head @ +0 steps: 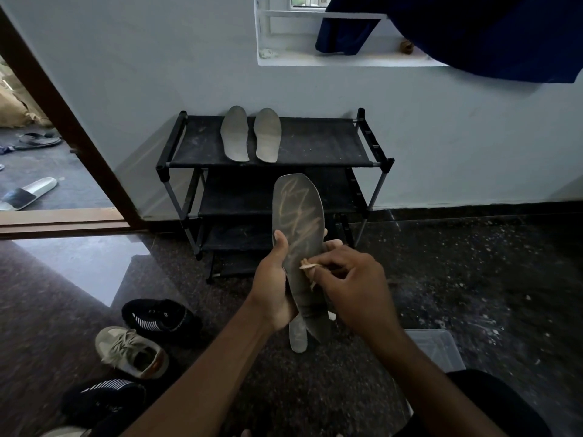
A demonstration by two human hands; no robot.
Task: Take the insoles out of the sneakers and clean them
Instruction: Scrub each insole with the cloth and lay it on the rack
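Observation:
My left hand (273,283) grips a dark grey insole (298,216) upright at its middle, thumb on the face; pale zigzag streaks mark its upper part. A second insole (298,337) pokes out below, held behind the first. My right hand (350,285) pinches a small beige cloth (307,266) against the insole's face. Two grey insoles (235,134) (268,135) lie side by side on top of the black shoe rack (315,143). On the floor at lower left sit a black striped sneaker (161,316), a beige sneaker (132,351) and another black sneaker (101,398).
The rack stands against the pale wall under a window ledge (315,59) with dark blue fabric (473,33) hanging. An open doorway at left shows slippers (28,193) outside. A clear plastic bin (435,348) sits by my right forearm. The floor is dark speckled stone.

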